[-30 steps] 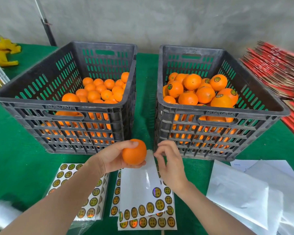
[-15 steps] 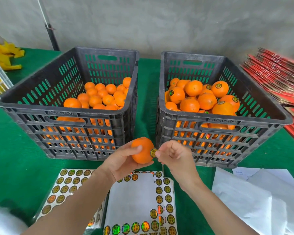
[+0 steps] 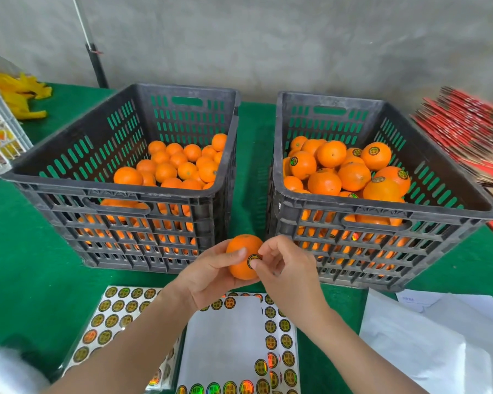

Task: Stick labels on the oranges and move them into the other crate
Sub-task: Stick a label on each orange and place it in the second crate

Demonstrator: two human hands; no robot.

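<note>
Pressing now: the label that dangled off the fruit's right edge half a second ago sits flat on the peel, and the right hand, which a second back was clear of the fruit over the sheets, has closed in on it. Its fingers are curled, with thumb and forefinger pinching at the label's right rim against the skin. The left hand grasps the orange from the left and below, thumb laid across its front. The fruit is held above the tabletop, in front of the gap between the left crate and the right crate, over the far edge of the sticker sheets by the near edge. The label is round, black-rimmed and gold in the middle, and its characters are too small to read. The same discs line the sheets and dot the fruit in the right crate, while the left crate's pile shows bare peel. The orange is near enough a ball, with no long axis to call. Its stem dimple tips up and away toward the crates, and the label faces back toward the person.
</note>
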